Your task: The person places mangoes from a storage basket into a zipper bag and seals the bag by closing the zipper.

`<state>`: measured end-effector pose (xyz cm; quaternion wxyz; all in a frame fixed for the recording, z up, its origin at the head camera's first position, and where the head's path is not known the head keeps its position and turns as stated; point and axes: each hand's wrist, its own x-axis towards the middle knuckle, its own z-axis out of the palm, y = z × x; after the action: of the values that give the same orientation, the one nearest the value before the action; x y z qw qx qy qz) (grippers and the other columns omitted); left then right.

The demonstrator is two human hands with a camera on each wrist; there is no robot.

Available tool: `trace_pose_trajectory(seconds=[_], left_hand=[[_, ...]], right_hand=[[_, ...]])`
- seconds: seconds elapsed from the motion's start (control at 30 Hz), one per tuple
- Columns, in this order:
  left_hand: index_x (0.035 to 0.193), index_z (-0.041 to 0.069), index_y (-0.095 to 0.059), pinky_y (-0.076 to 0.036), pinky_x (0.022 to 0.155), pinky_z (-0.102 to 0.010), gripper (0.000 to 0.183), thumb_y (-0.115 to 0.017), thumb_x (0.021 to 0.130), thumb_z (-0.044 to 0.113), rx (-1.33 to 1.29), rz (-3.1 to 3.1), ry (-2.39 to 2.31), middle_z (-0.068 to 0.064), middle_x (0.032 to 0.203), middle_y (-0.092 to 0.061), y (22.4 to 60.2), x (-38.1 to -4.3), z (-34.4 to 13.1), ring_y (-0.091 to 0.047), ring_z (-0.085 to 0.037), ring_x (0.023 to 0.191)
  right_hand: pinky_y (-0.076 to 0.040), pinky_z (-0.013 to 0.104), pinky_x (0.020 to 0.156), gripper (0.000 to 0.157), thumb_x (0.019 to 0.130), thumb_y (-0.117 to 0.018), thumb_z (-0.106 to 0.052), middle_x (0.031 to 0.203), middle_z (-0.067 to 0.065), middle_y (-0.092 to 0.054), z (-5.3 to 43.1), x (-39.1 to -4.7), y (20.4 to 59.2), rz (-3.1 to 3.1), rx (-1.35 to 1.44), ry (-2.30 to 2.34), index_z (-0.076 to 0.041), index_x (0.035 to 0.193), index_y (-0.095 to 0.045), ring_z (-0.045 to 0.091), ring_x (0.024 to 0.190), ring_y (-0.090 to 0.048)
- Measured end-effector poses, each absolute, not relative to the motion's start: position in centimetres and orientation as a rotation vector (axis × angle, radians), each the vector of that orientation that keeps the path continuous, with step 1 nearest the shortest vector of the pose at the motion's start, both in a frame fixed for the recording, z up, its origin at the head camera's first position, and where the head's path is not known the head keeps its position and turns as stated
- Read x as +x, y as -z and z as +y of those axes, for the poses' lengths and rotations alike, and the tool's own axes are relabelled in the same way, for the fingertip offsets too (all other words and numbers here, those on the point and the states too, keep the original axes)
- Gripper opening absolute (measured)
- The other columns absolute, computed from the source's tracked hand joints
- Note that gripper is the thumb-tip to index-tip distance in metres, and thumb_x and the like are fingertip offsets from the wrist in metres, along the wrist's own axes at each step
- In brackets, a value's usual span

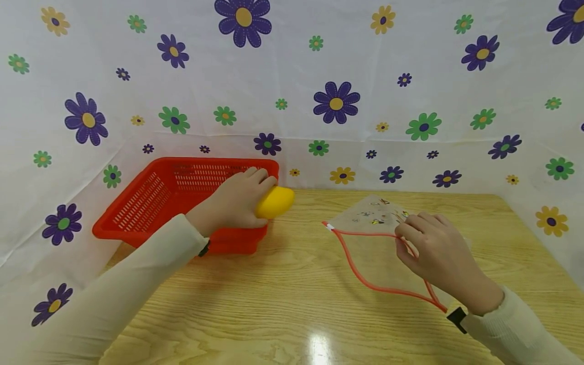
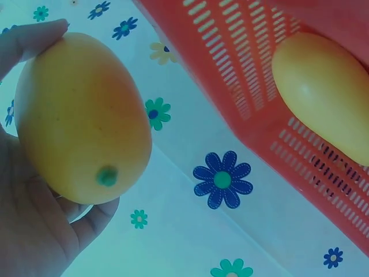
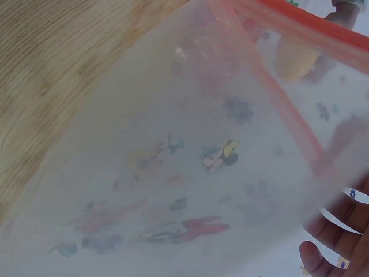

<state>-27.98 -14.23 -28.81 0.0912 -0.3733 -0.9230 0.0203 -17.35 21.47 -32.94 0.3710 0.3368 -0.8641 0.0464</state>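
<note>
My left hand (image 1: 237, 200) grips a yellow mango (image 1: 277, 203) just over the right side of a red plastic basket (image 1: 137, 238). In the left wrist view the mango (image 2: 83, 115) shows a small green stem spot, with thumb and fingers curled round it. My right hand (image 1: 435, 251) pinches the far red-edged rim of a translucent zip bag (image 1: 360, 215), whose mouth gapes toward the left and front. Cartoon figures are printed on the bag, as the right wrist view shows. The mango and the bag are apart.
A long yellow fruit (image 2: 323, 86) lies inside the basket in the left wrist view; my left arm hides part of the basket in the head view. The wooden table (image 1: 274, 304) is backed by a white flowered cloth (image 1: 292, 66) along the back and sides.
</note>
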Motion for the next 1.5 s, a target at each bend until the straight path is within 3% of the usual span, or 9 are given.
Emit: trace_pose_trajectory(seconds=[0.23,0.53,0.67,0.93,1.5], left_hand=[[0.119,0.011,-0.051,-0.050,0.087,-0.039,0.064,-0.078,0.065,0.034,-1.130,-2.713,-0.046,-0.007,0.108,-0.054,29.4,-27.1,-13.7,-0.048,-0.024,0.098],[0.120,0.010,-0.052,-0.048,0.088,-0.037,0.066,-0.077,0.066,0.037,-1.233,-2.651,0.000,-0.007,0.116,-0.056,30.2,-25.1,-12.0,-0.051,-0.023,0.099],[0.120,0.010,-0.052,-0.048,0.088,-0.036,0.065,-0.075,0.066,0.038,-1.285,-2.624,0.011,-0.007,0.114,-0.057,30.5,-24.3,-11.1,-0.052,-0.022,0.100],[0.121,0.010,-0.052,-0.048,0.086,-0.034,0.063,-0.073,0.069,0.040,-1.326,-2.607,-0.015,-0.006,0.110,-0.057,31.0,-22.4,-9.7,-0.052,-0.020,0.098],[0.126,0.012,-0.049,-0.051,0.082,-0.028,0.066,-0.069,0.072,0.043,-1.430,-2.548,-0.006,-0.002,0.114,-0.057,32.6,-20.7,-6.3,-0.053,-0.016,0.099]], right_hand=[[-0.037,0.033,0.056,0.011,0.078,-0.052,-0.013,0.071,0.003,-0.061,21.5,-17.4,33.0,-2.211,0.866,-0.130,-0.009,0.074,-0.061,0.020,0.066,-0.053],[-0.038,0.033,0.055,0.004,0.069,-0.062,-0.009,0.070,0.003,-0.062,21.3,-17.2,32.8,-2.210,0.863,-0.111,-0.009,0.074,-0.062,0.020,0.065,-0.054],[-0.037,0.032,0.055,0.003,0.071,-0.061,-0.010,0.069,0.003,-0.061,21.3,-17.2,32.7,-2.213,0.861,-0.113,-0.009,0.073,-0.062,0.020,0.065,-0.053],[-0.037,0.033,0.055,0.011,0.065,-0.067,-0.006,0.071,0.003,-0.062,21.1,-17.1,32.7,-2.189,0.862,-0.114,-0.010,0.075,-0.063,0.020,0.066,-0.054],[-0.041,0.035,0.059,0.007,0.068,-0.065,-0.008,0.073,0.005,-0.064,20.9,-17.1,32.7,-2.216,0.856,-0.098,-0.009,0.075,-0.062,0.022,0.069,-0.056]])
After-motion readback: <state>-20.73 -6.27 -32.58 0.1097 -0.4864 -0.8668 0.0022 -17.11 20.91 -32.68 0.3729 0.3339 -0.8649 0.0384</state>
